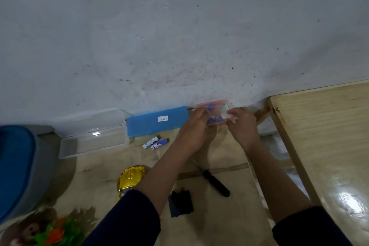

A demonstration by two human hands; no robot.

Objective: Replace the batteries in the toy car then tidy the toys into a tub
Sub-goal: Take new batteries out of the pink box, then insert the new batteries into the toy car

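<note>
Head view: both hands meet over the floor by the wall. Left hand (194, 126) and right hand (242, 124) each pinch a blurred pink-and-clear battery pack (214, 113) with blue cells inside. Two loose batteries (155, 143) lie just beside a blue lid (157, 122). Gold toy car (130, 178) sits near the left forearm; black screwdriver (216, 182) and battery cover (181, 202) between the arms. Clear tub (93, 138) left, against the wall.

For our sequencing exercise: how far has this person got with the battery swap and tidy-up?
Done: two batteries lie loose on the floor, a black cover beside the screwdriver. In hand: left hand and right hand work at a battery pack. Left: the yellow toy car and the clear tub.
</note>
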